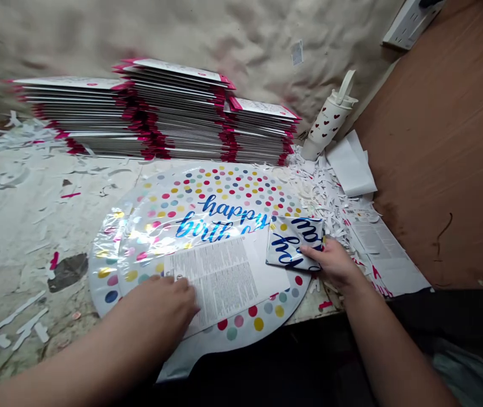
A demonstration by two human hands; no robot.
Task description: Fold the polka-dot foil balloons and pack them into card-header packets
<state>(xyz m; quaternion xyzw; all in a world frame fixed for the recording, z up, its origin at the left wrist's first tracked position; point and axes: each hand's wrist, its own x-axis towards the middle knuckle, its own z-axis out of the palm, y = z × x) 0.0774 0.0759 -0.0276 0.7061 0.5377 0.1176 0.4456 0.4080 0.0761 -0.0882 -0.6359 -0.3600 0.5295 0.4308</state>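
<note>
Flat foil balloons [233, 186], white with coloured dots and blue "happy birthday" lettering, lie on the table, overlapping. Across the top one rests a white sheet of small printed text [224, 277]. The curled fingers of my left hand [165, 302] are at the sheet's left end, closed on it; the fingertips are partly hidden. In my right hand [337, 263] is a folded foil balloon [284, 243], a small shiny packet pinched at its right edge with the thumb on top. This packet is just over the sheet's right end.
Three stacks of pink-edged white card sleeves [177, 113] stand against the covered wall. Beside them are a white tumbler with hearts [328, 124] and paper shreds [322, 192]. Printed papers [372, 243] lie by the brown board [436, 169] at right. Paper strips [21, 322] litter the left.
</note>
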